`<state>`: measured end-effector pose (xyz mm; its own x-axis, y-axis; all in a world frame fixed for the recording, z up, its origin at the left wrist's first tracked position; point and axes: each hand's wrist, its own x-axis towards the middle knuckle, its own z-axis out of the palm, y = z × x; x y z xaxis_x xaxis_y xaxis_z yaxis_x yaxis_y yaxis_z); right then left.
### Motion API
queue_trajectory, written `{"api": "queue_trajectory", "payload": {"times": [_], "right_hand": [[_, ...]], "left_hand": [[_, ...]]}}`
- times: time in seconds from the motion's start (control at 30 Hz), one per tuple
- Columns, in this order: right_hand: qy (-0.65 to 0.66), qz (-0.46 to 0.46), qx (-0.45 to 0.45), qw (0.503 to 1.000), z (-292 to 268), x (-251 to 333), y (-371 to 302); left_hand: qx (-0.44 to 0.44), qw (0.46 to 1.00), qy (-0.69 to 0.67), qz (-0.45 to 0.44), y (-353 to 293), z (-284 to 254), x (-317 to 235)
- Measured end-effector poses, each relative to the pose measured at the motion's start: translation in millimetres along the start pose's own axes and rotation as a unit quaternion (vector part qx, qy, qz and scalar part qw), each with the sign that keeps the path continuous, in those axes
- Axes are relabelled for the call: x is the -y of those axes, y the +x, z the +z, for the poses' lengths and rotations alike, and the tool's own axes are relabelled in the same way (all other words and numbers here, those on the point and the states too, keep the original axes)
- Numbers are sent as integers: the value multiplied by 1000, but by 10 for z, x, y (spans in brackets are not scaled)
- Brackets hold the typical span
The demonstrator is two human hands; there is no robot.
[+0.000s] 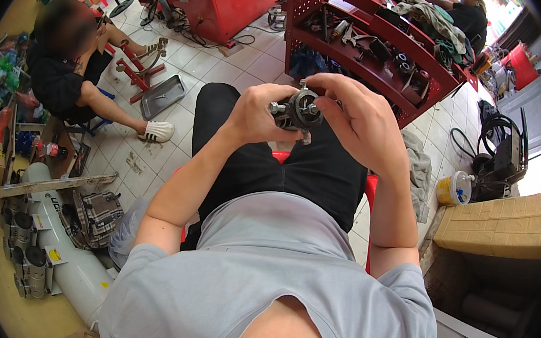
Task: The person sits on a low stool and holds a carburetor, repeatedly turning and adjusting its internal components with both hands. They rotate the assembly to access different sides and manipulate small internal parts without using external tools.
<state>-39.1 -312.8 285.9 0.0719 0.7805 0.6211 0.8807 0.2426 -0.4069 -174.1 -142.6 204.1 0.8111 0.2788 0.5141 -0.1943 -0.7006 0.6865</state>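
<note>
Above my lap I hold a dark, round metal part with bolts (302, 109), its ring-shaped opening turned up toward me. Silvery bolts stick out of it at the top, the left, the right and below. My left hand (255, 116) wraps round its left side, the palm hiding some of its body. From the right, my right hand (361, 118) reaches over it with curled fingers. The index fingertip rests at the top bolt, and the thumb is at the bolt on the right. The exact kind of part is hard to make out.
A red tool cart (375, 54) full of tools stands ahead. At left a person (64, 61) sits near a grey tray (163, 97) and red metal stand. A yellow bucket (454, 188), black hoses (501, 137) and grey cloth (415, 171) lie right. A white cylinder (76, 257) is lower left.
</note>
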Motion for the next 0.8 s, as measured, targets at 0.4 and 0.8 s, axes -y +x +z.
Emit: {"api": "queue_trajectory", "payload": {"times": [0.4,0.8], "right_hand": [[0,22,20,1000,-32,45,1],[-3,67,56,996,-1,9,-30]], "left_hand": [[0,1000,1,-4,-7,-2,-4],[1,998,31,47,-3,32,-25]]}}
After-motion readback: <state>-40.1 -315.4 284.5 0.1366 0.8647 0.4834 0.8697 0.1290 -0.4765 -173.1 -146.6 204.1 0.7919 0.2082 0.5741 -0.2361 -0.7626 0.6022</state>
